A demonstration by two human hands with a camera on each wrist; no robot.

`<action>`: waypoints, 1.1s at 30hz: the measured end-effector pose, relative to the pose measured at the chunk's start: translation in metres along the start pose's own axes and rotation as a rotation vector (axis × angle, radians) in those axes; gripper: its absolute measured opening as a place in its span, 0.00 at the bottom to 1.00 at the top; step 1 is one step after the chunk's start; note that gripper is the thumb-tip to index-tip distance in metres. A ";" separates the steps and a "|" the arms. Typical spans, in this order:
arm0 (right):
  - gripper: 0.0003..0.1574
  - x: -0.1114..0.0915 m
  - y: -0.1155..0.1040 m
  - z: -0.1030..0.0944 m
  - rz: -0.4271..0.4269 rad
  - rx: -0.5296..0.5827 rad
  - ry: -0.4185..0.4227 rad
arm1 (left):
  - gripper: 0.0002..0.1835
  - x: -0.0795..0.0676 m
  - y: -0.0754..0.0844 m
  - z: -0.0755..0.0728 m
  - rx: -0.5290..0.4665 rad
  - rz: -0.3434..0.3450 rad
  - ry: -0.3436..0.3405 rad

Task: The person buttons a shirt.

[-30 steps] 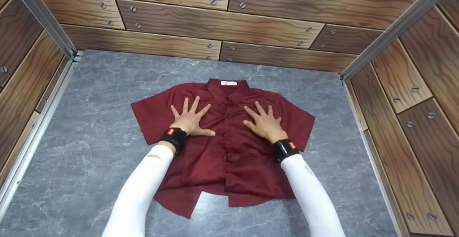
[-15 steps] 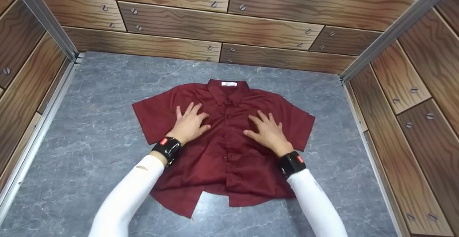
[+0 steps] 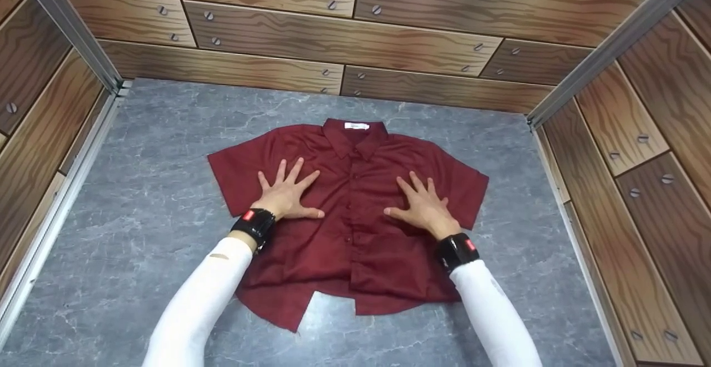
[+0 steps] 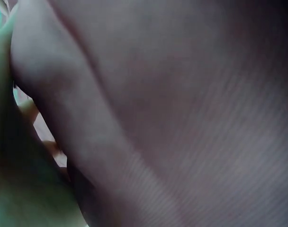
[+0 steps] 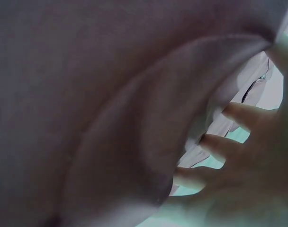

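Observation:
A dark red short-sleeved button shirt [image 3: 319, 256] lies spread out, front up, its collar [image 3: 355, 139] with a white label [image 3: 356, 126] pointing away from me. My left hand [image 3: 286, 192] rests on the chest at the left, fingers straight and spread, thumb toward the button line. On the other side of the buttons my right hand [image 3: 423, 205] rests on the cloth, fingers spread too. Close up in the left wrist view, the cloth [image 4: 182, 104] fills most of the frame. A fold of cloth [image 5: 148, 123] rises beside the fingers [image 5: 220, 146] in the right wrist view.
The shirt is on a grey marbled surface [image 3: 139, 234]. Walls with a wood-plank print stand at the back [image 3: 278, 28], the left [image 3: 50, 117] and the right [image 3: 661, 234]. Metal strips [image 3: 66, 28] run along their corners.
Both hands slid back toward me and outward. Their fingers bent at half a second ago and are spread straight again now. The shirt has shifted very slightly away from me.

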State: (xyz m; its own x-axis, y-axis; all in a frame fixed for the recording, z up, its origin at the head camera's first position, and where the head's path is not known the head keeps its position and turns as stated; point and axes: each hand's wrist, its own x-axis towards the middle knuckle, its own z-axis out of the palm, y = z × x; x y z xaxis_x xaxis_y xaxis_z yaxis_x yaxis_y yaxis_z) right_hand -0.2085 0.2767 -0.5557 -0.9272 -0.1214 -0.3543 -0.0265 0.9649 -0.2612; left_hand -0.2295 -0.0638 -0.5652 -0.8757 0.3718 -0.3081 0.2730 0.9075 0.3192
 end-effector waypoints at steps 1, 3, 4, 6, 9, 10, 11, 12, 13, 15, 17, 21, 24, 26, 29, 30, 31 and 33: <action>0.61 0.001 0.001 -0.001 0.000 -0.002 -0.004 | 0.56 0.002 0.000 -0.001 0.002 0.001 -0.005; 0.61 0.004 0.001 -0.003 -0.001 0.001 -0.009 | 0.57 0.006 -0.002 -0.005 0.008 0.004 -0.006; 0.61 0.005 0.002 -0.004 -0.003 0.002 -0.010 | 0.57 0.007 -0.002 -0.006 0.008 0.006 -0.006; 0.61 0.008 0.003 -0.007 -0.007 0.004 -0.011 | 0.57 0.010 -0.003 -0.009 0.010 0.009 -0.004; 0.60 0.013 0.004 -0.010 -0.013 0.001 -0.009 | 0.57 0.014 -0.004 -0.013 0.008 0.009 -0.004; 0.60 0.014 0.005 -0.011 -0.015 -0.001 -0.009 | 0.57 0.015 -0.004 -0.014 0.006 0.010 -0.006; 0.59 0.015 0.006 -0.011 -0.017 -0.002 -0.009 | 0.57 0.016 -0.004 -0.014 0.008 0.010 -0.008; 0.59 0.016 0.006 -0.012 -0.018 -0.005 -0.009 | 0.57 0.017 -0.004 -0.014 0.009 0.010 -0.009; 0.59 0.017 0.007 -0.013 -0.019 -0.005 -0.010 | 0.57 0.018 -0.005 -0.015 0.010 0.008 -0.008; 0.59 0.018 0.007 -0.014 -0.022 -0.007 -0.013 | 0.57 0.020 -0.005 -0.015 0.016 0.007 -0.003; 0.59 0.018 0.007 -0.015 -0.018 -0.006 -0.015 | 0.57 0.022 -0.006 -0.015 0.016 0.010 0.005; 0.59 0.018 0.007 -0.015 -0.012 -0.003 -0.015 | 0.57 0.023 -0.005 -0.016 0.012 0.012 0.011; 0.59 0.018 0.006 -0.015 -0.010 -0.004 -0.020 | 0.56 0.022 -0.001 -0.018 0.012 0.000 0.000; 0.59 0.018 0.004 -0.015 -0.008 -0.007 -0.021 | 0.55 0.020 0.004 -0.021 0.007 0.002 0.011; 0.59 0.018 0.001 -0.014 -0.004 -0.005 -0.008 | 0.47 0.019 0.016 -0.024 -0.010 0.048 0.087; 0.58 0.017 0.000 -0.013 -0.005 -0.008 0.002 | 0.43 0.018 0.020 -0.024 -0.019 0.078 0.126; 0.57 0.017 -0.002 -0.013 -0.008 -0.010 0.015 | 0.39 0.018 0.025 -0.024 -0.021 0.114 0.170; 0.53 0.016 -0.006 -0.011 -0.023 -0.016 0.049 | 0.29 0.018 0.034 -0.022 -0.027 0.192 0.248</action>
State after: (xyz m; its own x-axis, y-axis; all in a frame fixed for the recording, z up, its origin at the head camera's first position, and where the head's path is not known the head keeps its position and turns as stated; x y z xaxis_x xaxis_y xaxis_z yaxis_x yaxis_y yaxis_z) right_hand -0.2272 0.2715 -0.5502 -0.9435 -0.1324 -0.3038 -0.0538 0.9657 -0.2540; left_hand -0.2452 -0.0305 -0.5399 -0.8807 0.4735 -0.0128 0.4347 0.8186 0.3754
